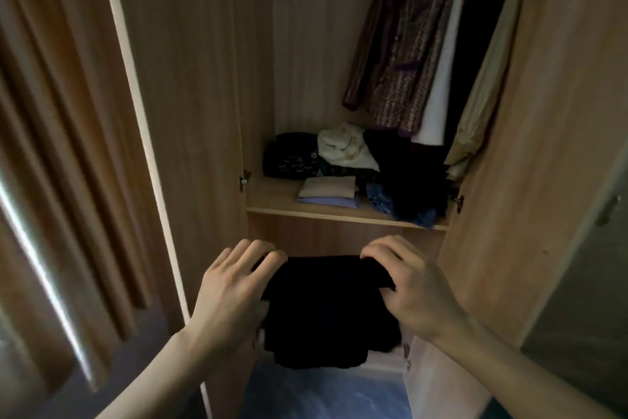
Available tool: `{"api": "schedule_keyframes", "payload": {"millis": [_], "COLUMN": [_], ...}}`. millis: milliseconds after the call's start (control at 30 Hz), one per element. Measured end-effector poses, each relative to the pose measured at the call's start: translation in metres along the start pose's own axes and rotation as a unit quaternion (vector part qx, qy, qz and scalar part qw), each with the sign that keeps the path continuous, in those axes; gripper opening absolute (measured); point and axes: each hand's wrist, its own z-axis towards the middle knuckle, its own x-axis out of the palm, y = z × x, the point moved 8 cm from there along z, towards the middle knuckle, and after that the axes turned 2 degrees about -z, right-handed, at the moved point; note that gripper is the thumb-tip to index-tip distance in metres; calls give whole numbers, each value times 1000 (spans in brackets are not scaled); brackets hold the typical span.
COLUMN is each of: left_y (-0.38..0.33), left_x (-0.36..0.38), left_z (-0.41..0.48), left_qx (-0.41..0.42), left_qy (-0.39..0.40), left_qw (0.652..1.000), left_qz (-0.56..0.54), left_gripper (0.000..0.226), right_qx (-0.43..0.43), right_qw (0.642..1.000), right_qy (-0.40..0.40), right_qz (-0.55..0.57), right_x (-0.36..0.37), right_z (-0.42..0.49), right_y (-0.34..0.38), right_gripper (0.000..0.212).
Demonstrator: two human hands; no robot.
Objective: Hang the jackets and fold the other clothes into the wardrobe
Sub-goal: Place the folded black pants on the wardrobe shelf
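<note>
Black garment (pixel 326 310) hangs with its top corners gripped by the left hand (pixel 231 286) and right hand (pixel 411 286).

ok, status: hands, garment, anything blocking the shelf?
Gripping black garment: left hand, right hand. Folded over, held below the shelf. Front-left bare; clothes piles fill the rest.

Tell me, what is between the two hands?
In the head view, a folded black garment spans between the left hand and the right hand, both gripping its top edge.
</note>
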Motion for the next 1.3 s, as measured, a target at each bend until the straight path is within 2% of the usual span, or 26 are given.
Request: {"api": "schedule_keyframes", "payload": {"millis": [300, 433, 633, 700, 833, 1033, 1133, 1233, 1300], "left_y": [74, 102, 134, 148, 173, 218, 244, 287, 320], "left_x": [49, 78, 133, 149, 173, 212, 237, 274, 299], "left_z": [34, 61, 109, 128, 159, 191, 199, 214, 236], "left_qx": [-12, -12, -31, -41, -55, -81, -76, -98, -115], "left_qy": [22, 24, 21, 14, 17, 56, 90, 144, 166], "left_qw": [1000, 999, 997, 997, 995, 990, 989, 981, 975], "left_qz": [3, 26, 64, 65, 79, 96, 91, 81, 95], "left_gripper": [49, 40, 33, 21, 21, 22, 22, 43, 48], "right_qx": [9, 6, -26, -32, -40, -39, -37, -28, -13], "right_qw": [999, 1000, 998, 998, 997, 994, 992, 993, 995], "right_qy": [-3, -21, -52, -47, -22, -1, 18, 43, 47], "right_qz": [31, 20, 23, 37, 55, 102, 115, 110, 82], "right_x": [59, 81, 116, 130, 158, 205, 237, 275, 296], "right_z": [67, 103, 154, 175, 214, 268, 290, 320, 352], "right_y": [-37, -71, -132, -155, -189, -228, -246, -265, -280], "right_gripper": [24, 33, 28, 32, 41, 35, 40, 41, 39]}}
